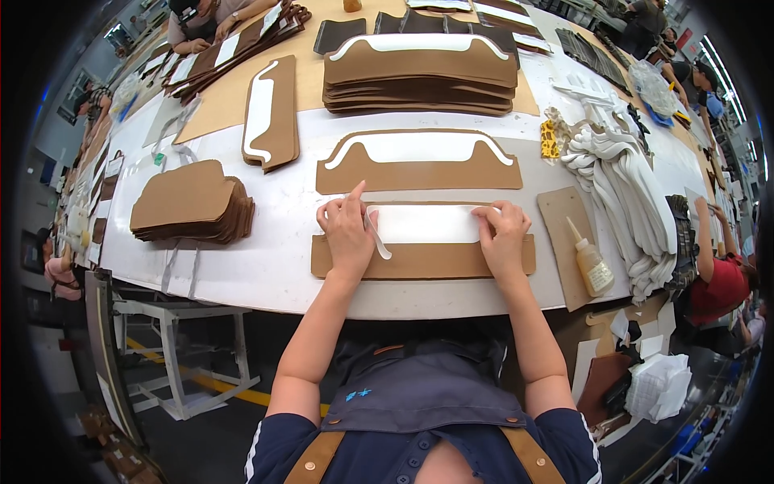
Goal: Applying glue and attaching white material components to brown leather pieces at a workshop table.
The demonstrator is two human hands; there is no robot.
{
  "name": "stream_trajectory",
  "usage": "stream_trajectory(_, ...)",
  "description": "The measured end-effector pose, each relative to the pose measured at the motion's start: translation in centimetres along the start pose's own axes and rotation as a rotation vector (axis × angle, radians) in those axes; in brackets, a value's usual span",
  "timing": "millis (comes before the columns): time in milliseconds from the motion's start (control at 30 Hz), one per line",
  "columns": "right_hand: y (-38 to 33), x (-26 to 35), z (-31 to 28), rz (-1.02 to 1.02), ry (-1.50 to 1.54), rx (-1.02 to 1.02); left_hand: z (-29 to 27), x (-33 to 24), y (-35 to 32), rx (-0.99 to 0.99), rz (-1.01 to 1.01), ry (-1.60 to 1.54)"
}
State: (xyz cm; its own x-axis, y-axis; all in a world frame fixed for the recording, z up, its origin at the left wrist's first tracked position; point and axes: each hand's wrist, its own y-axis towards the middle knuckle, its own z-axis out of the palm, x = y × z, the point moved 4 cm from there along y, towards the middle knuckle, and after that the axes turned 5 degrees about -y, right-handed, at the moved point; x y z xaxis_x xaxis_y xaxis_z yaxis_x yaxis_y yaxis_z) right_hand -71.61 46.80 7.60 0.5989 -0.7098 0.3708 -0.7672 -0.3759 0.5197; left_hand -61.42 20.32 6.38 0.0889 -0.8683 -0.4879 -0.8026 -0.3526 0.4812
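Note:
Right in front of me lies a brown panel [427,264], with a white shaped piece [425,224] over its upper part. My left hand [347,232] pinches the left end of this white piece, and its narrow curved tail dangles beside the fingers. At the other end, the bent fingers of my right hand [503,232] grip the white piece's edge. Just beyond my hands rests a second brown panel [419,177], its white shaped piece [419,148] lying flat along the top.
Farther back is a stack of brown panels [419,95]. To the left are an upright-turned panel [282,113] and a brown pile [179,202]. On the right stand a glue bottle [594,270], a board [560,234] and a heap of white strips [617,189]. Co-workers sit around the table.

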Motion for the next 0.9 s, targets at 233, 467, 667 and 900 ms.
stream_trajectory(233, 0.4, -1.6, -1.4, 0.126, -0.057, -0.018, 0.0, 0.1, -0.1, -0.019, 0.026, 0.002)
stream_trajectory(467, 0.2, -1.6, -1.0, 0.061, -0.136, -0.047, 0.3, 0.4, -0.2, -0.039, 0.028, -0.001)
stream_trajectory(667, 0.2, -1.7, -0.7, 0.044, -0.148, -0.053, 0.2, 0.3, -0.2, -0.025, 0.018, 0.005)
stream_trajectory(900, 0.2, -1.6, -0.7, 0.023, -0.161, -0.069, 0.2, 0.3, -0.3, -0.023, 0.022, 0.008)
